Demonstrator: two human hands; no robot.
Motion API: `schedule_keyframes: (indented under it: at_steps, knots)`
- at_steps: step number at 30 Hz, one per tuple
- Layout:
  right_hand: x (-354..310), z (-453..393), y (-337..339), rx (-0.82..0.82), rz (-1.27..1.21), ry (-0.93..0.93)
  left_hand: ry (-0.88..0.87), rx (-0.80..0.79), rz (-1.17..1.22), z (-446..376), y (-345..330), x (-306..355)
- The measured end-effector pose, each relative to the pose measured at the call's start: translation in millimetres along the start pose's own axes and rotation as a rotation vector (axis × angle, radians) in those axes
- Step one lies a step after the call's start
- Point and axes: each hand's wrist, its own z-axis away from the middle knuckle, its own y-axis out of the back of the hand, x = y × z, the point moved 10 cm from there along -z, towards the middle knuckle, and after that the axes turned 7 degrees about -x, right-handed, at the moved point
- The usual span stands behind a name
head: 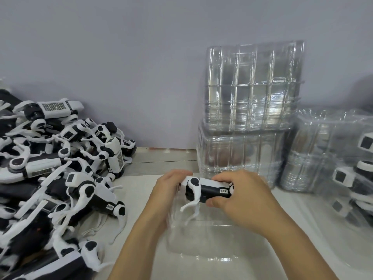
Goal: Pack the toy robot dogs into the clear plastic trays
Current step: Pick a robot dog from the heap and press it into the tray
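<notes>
One toy robot dog (pixel 205 189), black and white, is held above one clear plastic tray (pixel 203 242) lying on the counter (pixel 161 160). Left hand (pixel 171 186) fingers curl round its head end; right hand (pixel 240 196) fingers clamp its rear. Left of the fingers: a pile of dogs (pixel 58 168), too tangled to count. Beyond the fingers: two stacks of empty trays (pixel 252 110). Right of the fingers: packed trays (pixel 349 170), number unclear.

Glossy clear plastic trays (pixel 252 85); toy dog (pixel 207 188) seemingly matt (plastic).
</notes>
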Motion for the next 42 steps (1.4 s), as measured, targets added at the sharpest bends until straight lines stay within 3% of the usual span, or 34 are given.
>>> schedule_keyframes:
  at_steps: [4,15,42]
  knots:
    - [1,-2,-7,-0.094,0.032,0.013,-0.003,0.027,-0.014,-3,5,-2]
    - [0,-1,-6,-0.013,0.013,0.028,-0.003,-0.042,0.005,-1,0,-2]
    - [9,-3,-13,-0.033,0.108,-0.015,0.017,0.047,-0.126,3,8,4]
